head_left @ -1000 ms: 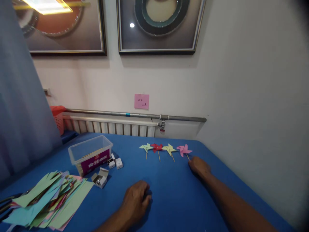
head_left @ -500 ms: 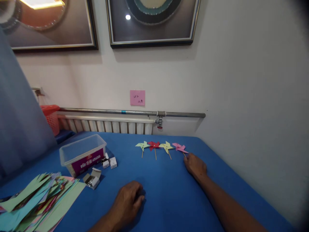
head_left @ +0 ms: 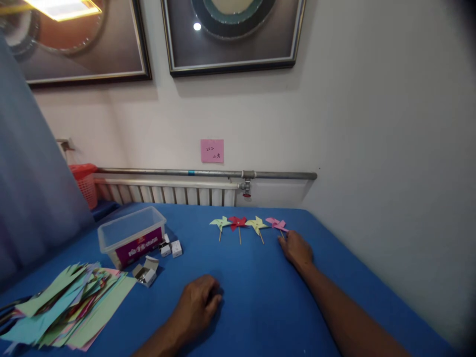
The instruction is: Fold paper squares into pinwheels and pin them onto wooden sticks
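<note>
The person's right hand (head_left: 297, 249) lies palm down, far out on the blue-covered worktop (head_left: 260, 297), with the arm stretched forward. Its fingertips are at the thin wooden stick of a pink paper pinwheel (head_left: 277, 223). From where I stand I cannot tell whether they pinch the stick or only touch it. That pinwheel is the right-hand end of a row of four lying flat near the far edge, by the wall. To its left come a yellow paper pinwheel (head_left: 256, 224), a red paper pinwheel (head_left: 237, 222) and a pale green paper pinwheel (head_left: 220, 222), each just beside the next.

The left hand (head_left: 197, 305) rests nearer the person, well apart from the row. It is curled into a loose fist on the cloth, with nothing showing in it.

Off to the left stands a clear plastic tub with a purple label (head_left: 131, 235). Two small white boxes (head_left: 171, 248) sit just beside it, and an opened small cardboard box (head_left: 146, 272) lies in front. A loose heap of coloured paper sheets (head_left: 70, 302) fills the near left corner. On the wall above the radiator (head_left: 167, 194) is a pink sticky note (head_left: 212, 150).
</note>
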`<control>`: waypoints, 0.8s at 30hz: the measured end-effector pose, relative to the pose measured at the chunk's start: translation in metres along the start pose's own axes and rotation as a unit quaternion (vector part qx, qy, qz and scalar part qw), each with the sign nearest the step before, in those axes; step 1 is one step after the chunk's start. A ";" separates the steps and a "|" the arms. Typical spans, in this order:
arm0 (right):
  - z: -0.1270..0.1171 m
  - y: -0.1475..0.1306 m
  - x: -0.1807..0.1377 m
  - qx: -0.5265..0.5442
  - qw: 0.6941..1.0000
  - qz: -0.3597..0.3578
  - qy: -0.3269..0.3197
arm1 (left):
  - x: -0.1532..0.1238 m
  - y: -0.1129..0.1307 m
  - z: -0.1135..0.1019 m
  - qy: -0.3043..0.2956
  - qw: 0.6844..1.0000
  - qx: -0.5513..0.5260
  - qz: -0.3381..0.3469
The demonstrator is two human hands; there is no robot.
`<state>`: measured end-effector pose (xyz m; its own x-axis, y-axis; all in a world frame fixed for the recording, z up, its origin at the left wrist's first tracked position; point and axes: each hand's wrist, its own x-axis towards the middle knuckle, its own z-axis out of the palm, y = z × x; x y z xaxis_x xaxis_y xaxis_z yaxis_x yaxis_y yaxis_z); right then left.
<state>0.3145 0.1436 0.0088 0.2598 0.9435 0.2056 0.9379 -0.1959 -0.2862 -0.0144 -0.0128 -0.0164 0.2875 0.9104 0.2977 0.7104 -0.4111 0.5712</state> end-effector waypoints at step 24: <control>-0.031 0.125 -0.246 0.081 0.978 -0.173 0.081 | -0.005 0.003 -0.015 -0.011 0.969 0.245 0.010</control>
<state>0.3747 -0.1211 -0.0479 -0.0208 0.8890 0.4575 0.9306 0.1845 -0.3160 -0.0236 -0.0193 -0.0051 0.3136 0.9057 0.2851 0.9232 -0.3611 0.1314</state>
